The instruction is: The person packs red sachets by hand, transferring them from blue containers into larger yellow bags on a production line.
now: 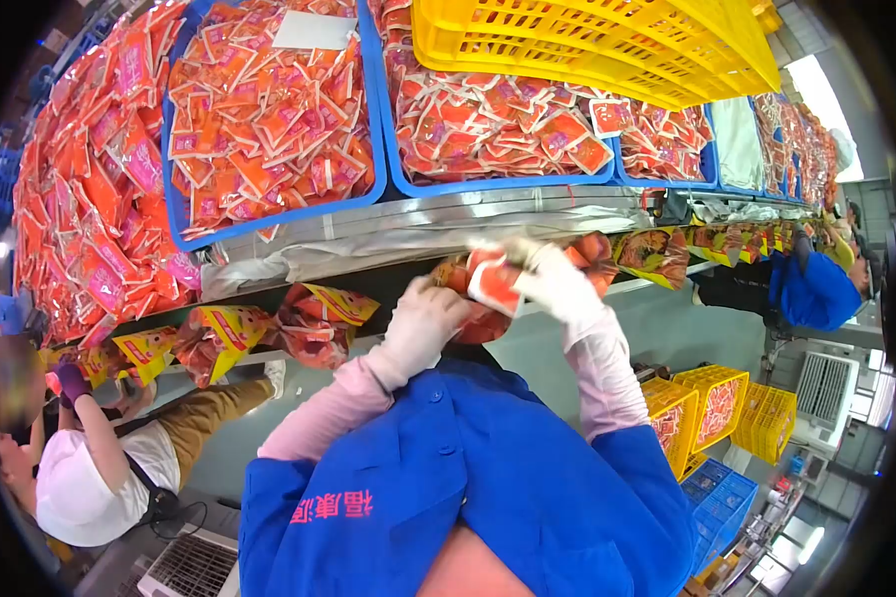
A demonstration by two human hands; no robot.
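Observation:
My left hand (pixel 423 320), in a pale glove, is closed at the edge of an open printed bag (pixel 485 326) directly in front of my chest. My right hand (pixel 563 283), also in a white glove and partly blurred, pinches a small red-and-white packet (pixel 493 282) over the mouth of that bag. My hands and the packet hide much of the bag and what is inside it. Similar yellow-and-red bags stand in a row on both sides, such as one bag (pixel 319 323) left of my left hand and another bag (pixel 653 255) beyond my right.
Behind the row, blue crates (pixel 380 149) full of red packets line a metal ledge (pixel 418 217). A yellow crate (pixel 607 45) rests above them. Loose packets (pixel 100 189) heap up at left. Co-workers stand at left (pixel 85 478) and right (pixel 816 284). Yellow crates (pixel 719 403) are stacked behind me.

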